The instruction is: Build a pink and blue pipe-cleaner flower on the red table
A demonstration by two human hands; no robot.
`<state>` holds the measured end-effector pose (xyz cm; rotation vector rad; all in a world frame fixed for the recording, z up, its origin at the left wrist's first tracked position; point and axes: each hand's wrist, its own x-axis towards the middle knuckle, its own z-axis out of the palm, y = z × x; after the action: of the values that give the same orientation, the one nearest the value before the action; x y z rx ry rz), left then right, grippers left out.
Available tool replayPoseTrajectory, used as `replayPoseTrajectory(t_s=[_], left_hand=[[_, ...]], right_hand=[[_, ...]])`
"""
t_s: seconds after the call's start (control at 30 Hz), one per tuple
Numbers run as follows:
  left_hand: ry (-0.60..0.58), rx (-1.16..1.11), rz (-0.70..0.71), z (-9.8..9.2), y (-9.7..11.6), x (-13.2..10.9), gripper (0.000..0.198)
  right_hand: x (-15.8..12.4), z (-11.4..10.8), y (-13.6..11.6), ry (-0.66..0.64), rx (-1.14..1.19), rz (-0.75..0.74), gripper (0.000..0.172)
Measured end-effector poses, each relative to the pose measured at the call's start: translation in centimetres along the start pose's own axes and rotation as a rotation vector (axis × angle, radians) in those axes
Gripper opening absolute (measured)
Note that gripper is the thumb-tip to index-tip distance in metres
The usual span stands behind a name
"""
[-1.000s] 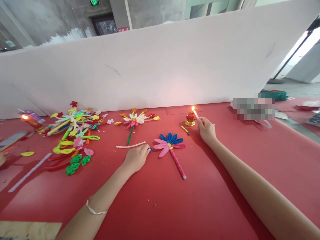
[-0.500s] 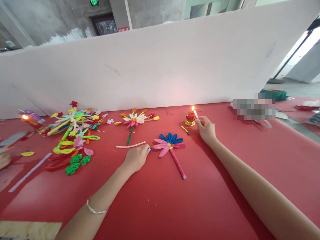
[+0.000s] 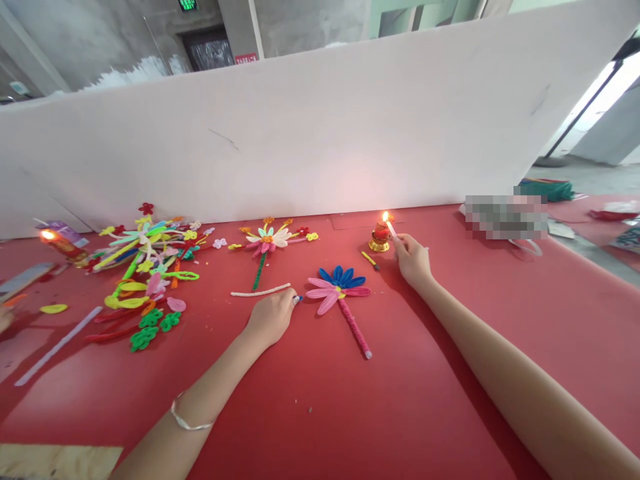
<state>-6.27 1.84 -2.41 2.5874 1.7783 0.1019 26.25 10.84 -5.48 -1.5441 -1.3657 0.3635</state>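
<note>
My right hand (image 3: 413, 259) is closed on a thin white stick (image 3: 391, 229) and holds its tip at the flame of a small red candle in a gold holder (image 3: 381, 239). My left hand (image 3: 271, 315) rests on the red table (image 3: 320, 400), fingers curled round a small blue piece (image 3: 299, 299) that pokes out by the fingertips. A blue and pink pipe-cleaner flower (image 3: 339, 287) with a pink stem lies between my hands. A white pipe cleaner (image 3: 260, 291) lies just beyond my left hand.
A white, pink and orange flower with a green stem (image 3: 266, 241) lies further back. A heap of coloured pipe-cleaner pieces (image 3: 147, 263) covers the left side, beside a second lit candle (image 3: 59, 241). A white board (image 3: 320, 133) walls off the table's far edge. A short yellow stick (image 3: 371, 259) lies near the candle.
</note>
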Motion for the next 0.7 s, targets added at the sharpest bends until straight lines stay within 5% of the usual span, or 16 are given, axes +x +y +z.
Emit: replayPoseTrajectory(t_s=[0.7], left_hand=[[-0.007,-0.049,0.013,-0.42,0.06,0.02,0.027]], right_hand=[[0.21,0.15,0.38,-0.004,-0.012,-0.021,0.047]])
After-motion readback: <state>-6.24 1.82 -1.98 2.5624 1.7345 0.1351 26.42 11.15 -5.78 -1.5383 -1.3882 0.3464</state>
